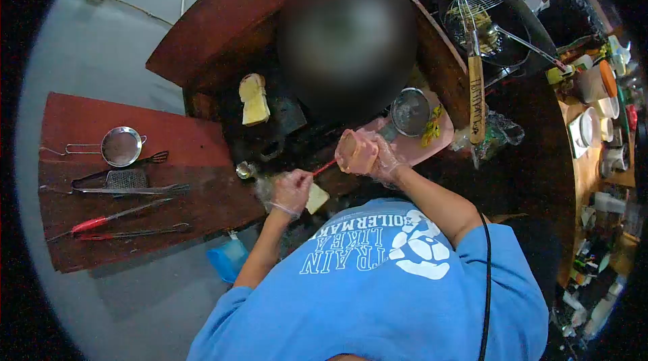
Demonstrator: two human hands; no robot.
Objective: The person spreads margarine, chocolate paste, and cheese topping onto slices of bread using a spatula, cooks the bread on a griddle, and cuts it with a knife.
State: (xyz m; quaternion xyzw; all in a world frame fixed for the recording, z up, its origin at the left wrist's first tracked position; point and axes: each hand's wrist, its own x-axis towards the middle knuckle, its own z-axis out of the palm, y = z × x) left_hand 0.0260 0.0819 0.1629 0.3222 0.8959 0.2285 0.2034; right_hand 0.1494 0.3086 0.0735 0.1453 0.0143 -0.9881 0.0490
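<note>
My left hand (291,192), in a clear plastic glove, is closed with its fingertips at the end of a thin red stick-like handle (325,168). A slice of white bread (316,199) lies just beside that hand, partly covered by it. My right hand (386,160), also gloved, grips a pinkish-tan, rounded object (356,151); its exact kind I cannot make out. The red handle reaches toward this object, and its far end is hidden. Up and to the left, two browned bread slices (254,99) lie on the dark cooking surface (287,121).
Right of my hands are a pink board (422,148), a round metal container (410,112) and yellow-green pieces (432,126). A pan (516,43) holds a whisk (474,57). A strainer (121,147) and tongs (135,189) lie on the left wooden shelf. A large blurred circle hides the upper middle.
</note>
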